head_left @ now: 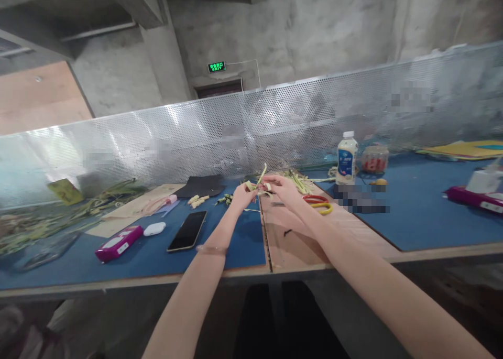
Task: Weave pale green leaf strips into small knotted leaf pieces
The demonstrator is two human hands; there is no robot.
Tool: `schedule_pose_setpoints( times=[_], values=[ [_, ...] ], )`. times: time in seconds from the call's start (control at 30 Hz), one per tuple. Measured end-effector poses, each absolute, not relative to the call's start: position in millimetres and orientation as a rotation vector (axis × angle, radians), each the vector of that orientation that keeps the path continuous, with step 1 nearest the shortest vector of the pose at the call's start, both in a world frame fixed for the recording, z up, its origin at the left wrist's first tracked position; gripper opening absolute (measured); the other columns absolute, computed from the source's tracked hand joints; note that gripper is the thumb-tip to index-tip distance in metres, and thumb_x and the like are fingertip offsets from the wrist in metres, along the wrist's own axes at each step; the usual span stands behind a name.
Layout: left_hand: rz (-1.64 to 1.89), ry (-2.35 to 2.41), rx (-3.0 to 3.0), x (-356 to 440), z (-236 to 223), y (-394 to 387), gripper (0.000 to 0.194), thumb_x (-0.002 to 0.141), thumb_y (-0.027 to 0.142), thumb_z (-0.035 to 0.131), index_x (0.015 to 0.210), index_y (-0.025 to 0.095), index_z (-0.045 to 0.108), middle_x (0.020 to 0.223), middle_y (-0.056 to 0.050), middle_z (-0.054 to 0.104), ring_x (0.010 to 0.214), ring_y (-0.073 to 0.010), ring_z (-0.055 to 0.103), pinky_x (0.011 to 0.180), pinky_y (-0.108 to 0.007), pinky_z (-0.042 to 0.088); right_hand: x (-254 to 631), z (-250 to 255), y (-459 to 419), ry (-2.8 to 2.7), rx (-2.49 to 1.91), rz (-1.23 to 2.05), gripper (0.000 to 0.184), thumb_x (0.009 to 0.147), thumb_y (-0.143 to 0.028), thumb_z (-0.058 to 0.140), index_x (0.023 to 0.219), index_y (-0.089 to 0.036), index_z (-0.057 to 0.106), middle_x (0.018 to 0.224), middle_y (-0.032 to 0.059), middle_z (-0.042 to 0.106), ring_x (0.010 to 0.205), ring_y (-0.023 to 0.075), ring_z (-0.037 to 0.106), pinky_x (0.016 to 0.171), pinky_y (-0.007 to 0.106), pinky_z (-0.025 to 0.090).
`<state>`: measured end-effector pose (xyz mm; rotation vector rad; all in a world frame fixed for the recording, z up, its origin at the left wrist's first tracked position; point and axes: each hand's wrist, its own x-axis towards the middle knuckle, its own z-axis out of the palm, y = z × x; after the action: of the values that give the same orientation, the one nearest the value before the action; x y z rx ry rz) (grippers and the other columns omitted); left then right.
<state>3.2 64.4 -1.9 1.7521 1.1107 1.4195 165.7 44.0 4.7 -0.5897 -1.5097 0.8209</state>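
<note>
green strip (262, 173) pinched by left hand (243, 195) and right hand (282, 187), fingers (272, 179) narrow; should be bent softly, held snug, not torn.

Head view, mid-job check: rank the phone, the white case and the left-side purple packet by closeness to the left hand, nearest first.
From the left hand:
1. Phone: to its left, toward the wearer.
2. White case: left of the phone.
3. Purple packet: farthest left of the three.
</note>
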Motion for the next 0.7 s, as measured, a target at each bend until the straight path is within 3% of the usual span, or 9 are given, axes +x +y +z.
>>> schedule_pose_setpoints(
  times=[0.17,0.4,0.7],
  values=[
    [1.270,1.012,1.868,9,2,54,0.019,0.062,0.016,0.064,0.080,0.013,0.064,0.061,0.003,0.059,0.048,-0.0080,0.048,0.050,-0.020,0.040,172,11,37,-1.511,-0.686,0.611,0.020,0.072,-0.024,0.056,0.087,-0.018,0.067,0.086,0.0063,0.069,0.072,0.0184,0.063,0.067,0.032,0.050],
    [1.098,0.847,1.874,16,5,44,0.018,0.059,0.014,0.061,0.076,0.013,0.064,0.066,0.002,0.059,0.057,-0.0092,0.049,0.055,-0.020,0.039,173,10,38,-1.631,-0.760,0.184,0.022,0.079,-0.020,0.049,0.086,-0.022,0.069,0.093,0.0046,0.067,0.093,0.0213,0.056,0.089,0.037,0.039],
    [1.067,0.753,1.694,19,5,39,0.018,0.059,0.019,0.062,0.075,0.013,0.059,0.066,0.001,0.053,0.055,-0.0066,0.046,0.054,-0.019,0.038,174,0,42,-1.784,-0.852,-0.080,0.029,0.086,-0.020,0.040,0.103,-0.024,0.064,0.104,0.0035,0.064,0.096,0.0194,0.056,0.085,0.031,0.041]
  ],
)
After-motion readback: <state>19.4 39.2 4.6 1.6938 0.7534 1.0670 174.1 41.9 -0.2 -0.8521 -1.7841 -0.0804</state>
